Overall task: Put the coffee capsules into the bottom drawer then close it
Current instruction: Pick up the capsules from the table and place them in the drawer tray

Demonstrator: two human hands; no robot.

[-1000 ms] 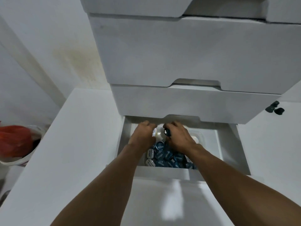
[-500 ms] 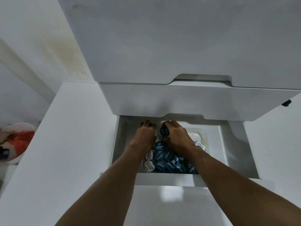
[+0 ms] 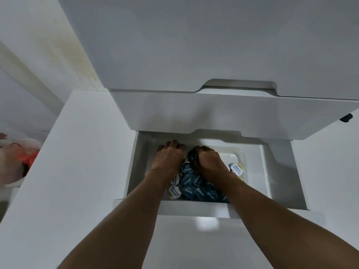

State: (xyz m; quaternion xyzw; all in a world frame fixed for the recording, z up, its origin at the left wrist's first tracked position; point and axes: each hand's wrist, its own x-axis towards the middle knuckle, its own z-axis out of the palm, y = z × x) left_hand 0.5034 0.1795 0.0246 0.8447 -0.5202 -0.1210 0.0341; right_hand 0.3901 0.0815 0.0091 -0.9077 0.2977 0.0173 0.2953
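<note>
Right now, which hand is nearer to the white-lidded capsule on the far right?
Right. The right hand sits just left of the white-lidded capsule; the left hand is farther left, beyond the right hand.

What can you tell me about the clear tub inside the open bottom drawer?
The clear tub is a see-through plastic box with rounded corners, lying flat in the open bottom drawer. It holds a heap of mostly blue-lidded coffee capsules. The left hand and right hand reach into it, the right gripping one, hiding much of it.
</note>
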